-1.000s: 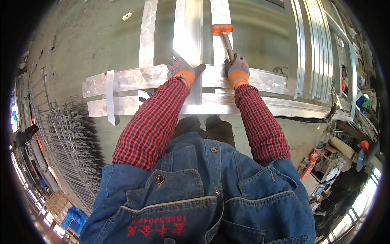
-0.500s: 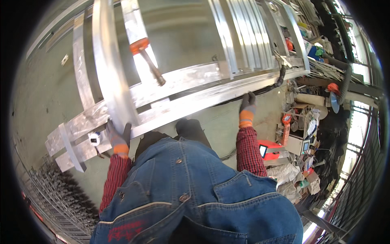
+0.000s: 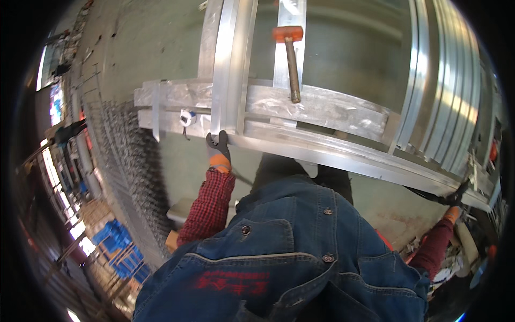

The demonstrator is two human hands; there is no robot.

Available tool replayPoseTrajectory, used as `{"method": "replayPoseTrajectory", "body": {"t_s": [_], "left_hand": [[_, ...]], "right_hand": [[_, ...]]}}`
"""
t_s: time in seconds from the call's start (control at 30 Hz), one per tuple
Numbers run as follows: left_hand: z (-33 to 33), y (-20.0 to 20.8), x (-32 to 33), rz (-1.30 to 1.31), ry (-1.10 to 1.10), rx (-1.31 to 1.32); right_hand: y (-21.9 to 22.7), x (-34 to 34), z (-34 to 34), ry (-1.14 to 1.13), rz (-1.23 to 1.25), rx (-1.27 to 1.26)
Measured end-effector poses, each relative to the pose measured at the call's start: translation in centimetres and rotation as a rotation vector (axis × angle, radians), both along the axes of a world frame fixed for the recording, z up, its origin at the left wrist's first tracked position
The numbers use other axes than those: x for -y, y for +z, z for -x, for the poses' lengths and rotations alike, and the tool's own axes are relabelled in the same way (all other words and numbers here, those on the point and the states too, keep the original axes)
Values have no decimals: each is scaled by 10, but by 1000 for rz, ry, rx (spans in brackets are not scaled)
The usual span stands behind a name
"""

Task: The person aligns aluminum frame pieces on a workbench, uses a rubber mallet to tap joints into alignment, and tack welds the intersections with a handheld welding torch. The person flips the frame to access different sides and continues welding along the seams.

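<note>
Channel: bright metal channel (image 3: 230, 70) lies across the rear bar (image 3: 332, 111) and front rail (image 3: 343, 158), near end close to the rail's outer edge. Risk: no clamp visible there, so a sideways push or tug could skew it.
Left hand: gloved left hand (image 3: 219, 149) at the front rail's edge, just below the channel's near end. Half open, thumb and finger parted, nothing visibly clasped. Risk: fingertips could get pinched if the channel slides toward the body.
Right hand: gloved right hand (image 3: 454, 211) far out at the rail's right end, by the black cable or hose (image 3: 437, 199). Blurred and dark; can't tell how far open, or whether it holds anything. Risk: a snag on that line could jolt the rail.
Mallet: orange-headed mallet (image 3: 292, 61) loose, head on a flat crossbar (image 3: 281, 64), handle end on the rear bar. Risk: a jolt could roll it off into the gap.
Tape measure: white tape measure (image 3: 187, 117) on the bars, left of the channel. Risk: could get knocked if the channel swings left.
Cross strip: short strip (image 3: 156, 110) over both bars, farther left.
Stacked profiles: long bright profiles (image 3: 442, 80) side by side at right.
</note>
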State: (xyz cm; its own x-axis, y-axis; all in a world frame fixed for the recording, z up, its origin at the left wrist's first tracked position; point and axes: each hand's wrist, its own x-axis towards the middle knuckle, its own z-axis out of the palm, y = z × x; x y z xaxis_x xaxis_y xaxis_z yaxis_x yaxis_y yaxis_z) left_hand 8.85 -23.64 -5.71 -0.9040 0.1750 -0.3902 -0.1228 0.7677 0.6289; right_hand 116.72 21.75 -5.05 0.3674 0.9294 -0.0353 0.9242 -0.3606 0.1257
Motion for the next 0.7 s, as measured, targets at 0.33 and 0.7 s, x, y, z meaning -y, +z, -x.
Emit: {"method": "replayPoseTrajectory", "body": {"t_s": [0.33, 0.7], "left_hand": [[-29, 2, -26, -376, 572, 210], [39, 32, -30, 392, -229, -310]], "right_hand": [[-37, -91, -60, -441, 200, -475], [-17, -35, -53, -623, -326, -1268]]}}
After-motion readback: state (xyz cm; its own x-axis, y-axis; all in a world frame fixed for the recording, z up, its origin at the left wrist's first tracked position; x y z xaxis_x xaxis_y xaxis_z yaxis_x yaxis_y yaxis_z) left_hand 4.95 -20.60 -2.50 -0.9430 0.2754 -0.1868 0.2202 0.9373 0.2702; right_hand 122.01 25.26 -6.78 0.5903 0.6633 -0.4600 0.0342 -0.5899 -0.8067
